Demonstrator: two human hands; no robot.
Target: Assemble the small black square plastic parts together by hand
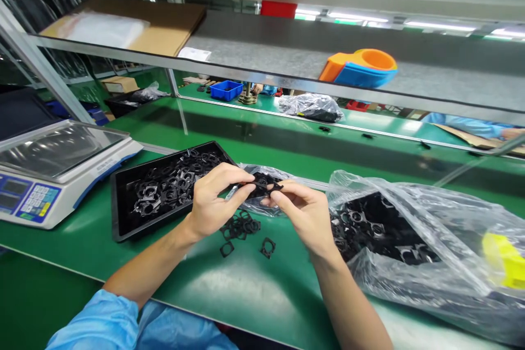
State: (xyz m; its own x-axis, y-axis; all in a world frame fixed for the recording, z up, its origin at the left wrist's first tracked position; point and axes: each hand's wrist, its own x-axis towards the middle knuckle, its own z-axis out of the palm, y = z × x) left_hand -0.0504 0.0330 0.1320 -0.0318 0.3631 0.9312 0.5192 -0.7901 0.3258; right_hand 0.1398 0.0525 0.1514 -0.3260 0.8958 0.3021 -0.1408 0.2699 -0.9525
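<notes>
Between my two hands, above the green bench, is a small black plastic part (266,187) seen nearly edge-on. The thumb and forefinger of my left hand (215,197) pinch its left end, and my right hand (302,209) pinches its right end. Below them lies a loose pile of black ring-shaped plastic frames (241,225), with single frames (268,248) nearer me. To the left, a black tray (123,224) holds many similar parts. Right of my hands, a clear plastic bag (410,197) contains more black parts (363,224). Behind my fingers, another clear bag (256,205) is partly hidden.
A weighing scale (69,169) stands at the left. Overhead, a shelf (262,44) crosses the bench, bearing cardboard (172,22) and orange and blue rolled pieces (361,68). On the far bench are a blue bin (226,90), a wrapped bag (311,106) and a person's blue sleeve (467,124).
</notes>
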